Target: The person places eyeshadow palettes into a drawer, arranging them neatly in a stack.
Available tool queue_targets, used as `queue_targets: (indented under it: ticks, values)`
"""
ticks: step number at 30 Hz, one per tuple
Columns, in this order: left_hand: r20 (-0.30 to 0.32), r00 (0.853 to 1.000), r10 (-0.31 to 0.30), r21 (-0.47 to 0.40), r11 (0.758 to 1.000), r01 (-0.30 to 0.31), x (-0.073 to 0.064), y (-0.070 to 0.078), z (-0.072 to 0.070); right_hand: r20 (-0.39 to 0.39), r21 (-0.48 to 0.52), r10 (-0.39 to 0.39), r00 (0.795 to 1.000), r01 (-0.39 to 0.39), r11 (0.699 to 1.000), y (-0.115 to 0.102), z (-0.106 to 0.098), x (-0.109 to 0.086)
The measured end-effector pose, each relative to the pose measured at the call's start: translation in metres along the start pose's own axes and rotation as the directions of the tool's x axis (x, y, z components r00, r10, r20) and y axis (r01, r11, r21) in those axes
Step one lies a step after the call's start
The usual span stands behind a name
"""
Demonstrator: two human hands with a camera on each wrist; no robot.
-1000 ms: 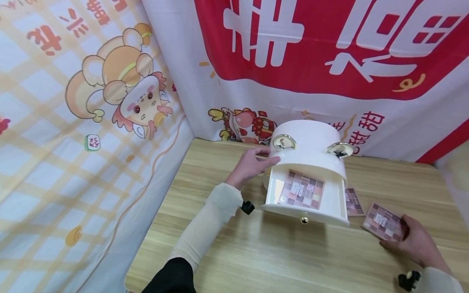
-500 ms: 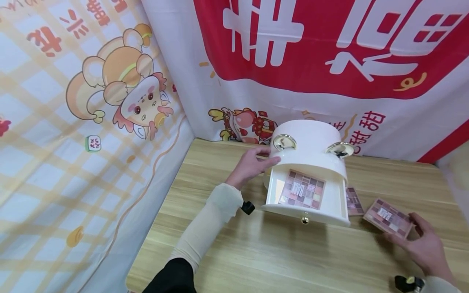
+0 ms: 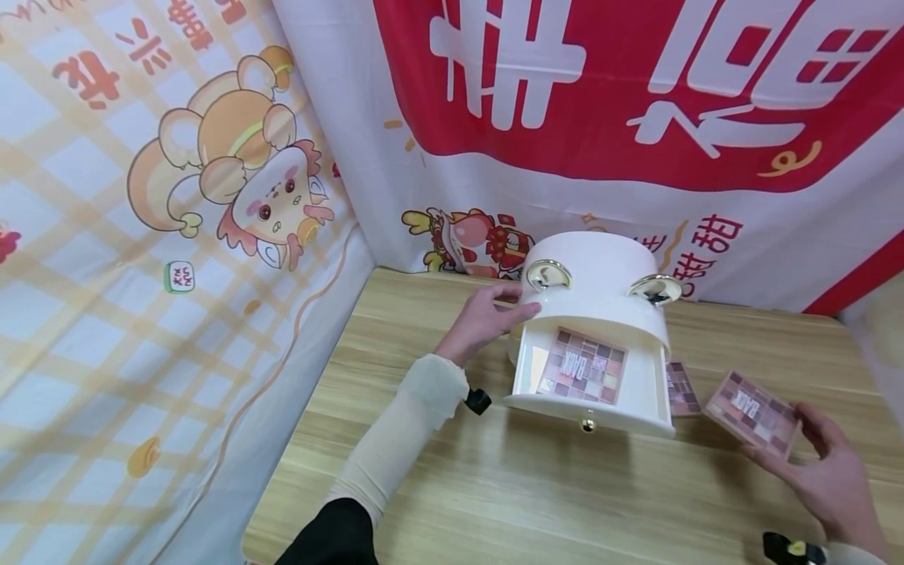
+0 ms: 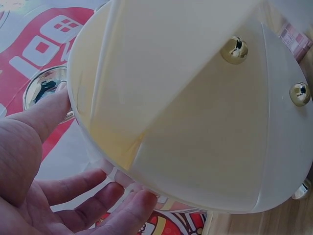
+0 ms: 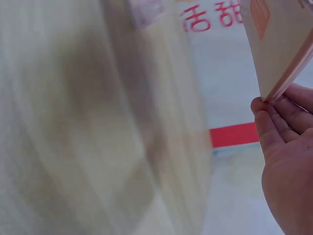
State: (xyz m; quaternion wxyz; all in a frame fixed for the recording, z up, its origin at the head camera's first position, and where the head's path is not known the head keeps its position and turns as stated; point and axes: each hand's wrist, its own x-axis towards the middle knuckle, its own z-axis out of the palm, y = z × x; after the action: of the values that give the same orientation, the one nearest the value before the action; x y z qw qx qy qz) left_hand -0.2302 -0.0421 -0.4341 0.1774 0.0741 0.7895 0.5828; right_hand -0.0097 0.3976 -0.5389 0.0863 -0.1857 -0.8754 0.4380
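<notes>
A white rounded drawer box (image 3: 589, 271) with two gold ring-shaped trims stands on the table. Its upper drawer (image 3: 646, 384) is pulled out, and an eyeshadow palette (image 3: 582, 365) lies inside, toward the left. My left hand (image 3: 487, 320) holds the box's left side; in the left wrist view the thumb lies at one edge and the fingertips (image 4: 144, 198) at another. To the right of the drawer, my right hand (image 3: 829, 475) pinches a second palette (image 3: 754, 412) at its edge, raised over the table. The right wrist view shows that palette's pale underside (image 5: 276, 44), tilted.
Another palette (image 3: 682, 390) lies on the table beside the drawer, partly hidden by it. A printed cloth (image 3: 452, 180) hangs close behind the box, and a checked cloth (image 3: 212, 314) covers the left side. The wooden table (image 3: 537, 486) extends in front.
My right hand has lifted the palette and shifted slightly right, so its printed top shows more fully. The left hand, box and drawer have stayed in place.
</notes>
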Motion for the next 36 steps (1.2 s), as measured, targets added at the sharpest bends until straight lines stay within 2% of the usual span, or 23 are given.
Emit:
queue_targets:
  ticks: [5,10,11,13,16,17,19,22,28,33,34,36]
  values:
    - [-0.002,1.000,-0.005,0.013,1.000,0.005,0.000,0.000,0.000,-0.040,0.098,-0.030,0.999,0.034,0.995,-0.017,-0.001,-0.007]
    - [0.002,1.000,-0.008,0.006,1.000,0.008,0.000,0.001,0.000,-0.077,0.198,-0.107,0.991,0.120,0.973,-0.040,-0.003,-0.013]
    - [0.001,1.000,-0.008,0.006,1.000,0.008,0.000,0.001,0.000,-0.080,0.238,-0.126,0.989,0.142,0.961,-0.044,-0.004,-0.014]
    - [0.000,1.000,-0.010,0.012,1.000,0.010,0.000,0.001,0.000,-0.076,0.351,-0.172,0.982,0.187,0.918,-0.053,-0.004,-0.016]
    - [-0.002,1.000,-0.011,0.021,1.000,0.011,0.000,0.001,0.001,-0.078,0.507,-0.234,0.969,0.240,0.827,-0.066,-0.006,-0.018]
    - [-0.003,1.000,-0.010,0.024,1.000,0.010,0.000,0.001,0.001,-0.079,0.540,-0.253,0.964,0.255,0.802,-0.070,-0.006,-0.018]
    - [-0.004,1.000,-0.009,0.028,1.000,0.009,0.000,0.001,0.001,-0.087,0.558,-0.288,0.954,0.286,0.779,-0.078,-0.007,-0.019]
    - [-0.006,1.000,-0.009,0.032,0.999,0.009,0.000,0.000,0.001,-0.086,0.549,-0.326,0.941,0.318,0.773,-0.087,-0.007,-0.021]
    - [-0.006,1.000,-0.016,0.039,0.999,0.017,0.001,0.001,0.002,-0.044,0.589,-0.375,0.926,0.327,0.739,-0.104,-0.006,-0.026]
    - [-0.005,1.000,-0.020,0.027,0.999,0.020,0.000,0.001,0.001,0.011,0.495,-0.402,0.915,0.344,0.798,-0.120,-0.004,-0.025]
    - [-0.004,1.000,-0.019,0.027,0.999,0.019,-0.001,0.002,0.001,0.023,0.453,-0.407,0.913,0.354,0.818,-0.123,-0.004,-0.025]
    - [-0.002,1.000,-0.016,0.026,1.000,0.016,-0.001,0.002,0.001,0.048,0.417,-0.420,0.906,0.364,0.833,-0.129,-0.003,-0.025]
